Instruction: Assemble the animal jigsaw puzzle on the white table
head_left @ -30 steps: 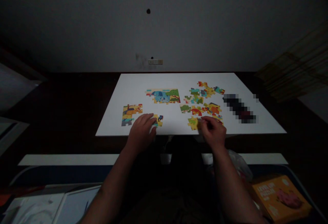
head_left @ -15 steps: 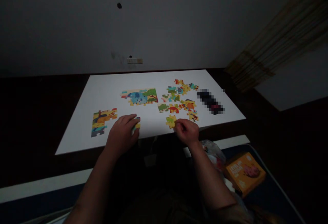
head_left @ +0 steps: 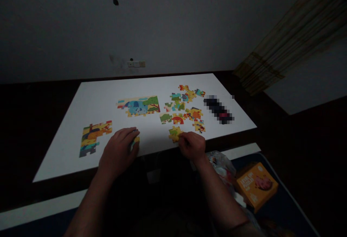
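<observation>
A small yellow jigsaw piece (head_left: 136, 140) sits clamped in the left grip (head_left: 118, 152), near the white worktop's (head_left: 70, 121) front edge. A knobbly yellow-green piece (head_left: 175, 134) touches the right grip (head_left: 192, 145), its hold unclear. From the left grip, a joined elephant section (head_left: 138, 106) lies at 12 o'clock, a joined yellow section (head_left: 94, 137) at 9 o'clock.

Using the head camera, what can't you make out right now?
Head view only:
Small yellow jigsaw piece: mostly hidden by the fingers of the left hand.
Yellow-green jigsaw piece: the right hand hides whether it is gripped.
Long dark object on the white board: pixelated, unidentifiable.
Orange cardboard box: lettering too dim and small.
</observation>
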A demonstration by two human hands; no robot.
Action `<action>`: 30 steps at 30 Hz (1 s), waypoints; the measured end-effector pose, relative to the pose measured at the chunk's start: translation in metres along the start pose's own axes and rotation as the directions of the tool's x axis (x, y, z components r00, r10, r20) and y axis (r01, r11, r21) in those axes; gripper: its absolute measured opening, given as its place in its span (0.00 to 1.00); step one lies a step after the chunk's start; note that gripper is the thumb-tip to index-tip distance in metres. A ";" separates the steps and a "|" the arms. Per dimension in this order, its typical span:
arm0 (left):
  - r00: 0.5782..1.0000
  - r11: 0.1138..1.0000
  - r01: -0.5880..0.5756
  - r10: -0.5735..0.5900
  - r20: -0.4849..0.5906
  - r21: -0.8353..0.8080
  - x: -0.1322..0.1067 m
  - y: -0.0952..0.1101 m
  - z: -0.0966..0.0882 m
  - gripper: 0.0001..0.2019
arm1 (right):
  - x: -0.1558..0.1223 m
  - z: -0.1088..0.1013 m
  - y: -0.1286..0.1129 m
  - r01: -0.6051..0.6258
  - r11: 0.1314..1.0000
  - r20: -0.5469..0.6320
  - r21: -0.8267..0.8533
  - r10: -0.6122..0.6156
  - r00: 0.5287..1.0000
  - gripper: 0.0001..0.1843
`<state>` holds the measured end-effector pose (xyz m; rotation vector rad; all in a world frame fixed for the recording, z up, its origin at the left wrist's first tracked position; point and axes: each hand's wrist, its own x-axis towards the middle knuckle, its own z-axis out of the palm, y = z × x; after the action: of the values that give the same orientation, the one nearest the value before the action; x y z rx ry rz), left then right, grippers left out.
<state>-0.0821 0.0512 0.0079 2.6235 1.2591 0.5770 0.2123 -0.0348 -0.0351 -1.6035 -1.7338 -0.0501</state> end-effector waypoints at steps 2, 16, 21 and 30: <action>1.000 1.000 -0.005 0.005 0.002 0.004 0.000 0.000 0.000 0.17 | 0.000 0.001 0.001 0.007 1.000 -0.007 -0.022 -0.008 1.000 0.09; 0.997 0.999 -0.042 0.043 0.068 -0.024 0.003 -0.002 -0.007 0.18 | 0.000 0.004 0.007 0.170 0.985 -0.185 -0.017 -0.171 0.968 0.06; 0.997 0.999 -0.040 0.041 0.073 -0.020 0.002 -0.003 -0.006 0.18 | -0.012 -0.019 0.018 0.039 0.999 -0.294 0.004 -0.036 0.955 0.07; 0.998 0.999 -0.045 0.046 0.048 -0.012 0.003 -0.004 -0.003 0.17 | -0.016 -0.052 0.051 -0.426 0.845 -0.193 -0.324 0.382 0.904 0.35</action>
<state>-0.0849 0.0558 0.0099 2.6464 1.1819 0.5235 0.2806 -0.0635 -0.0298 -2.1640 -1.3085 -0.2675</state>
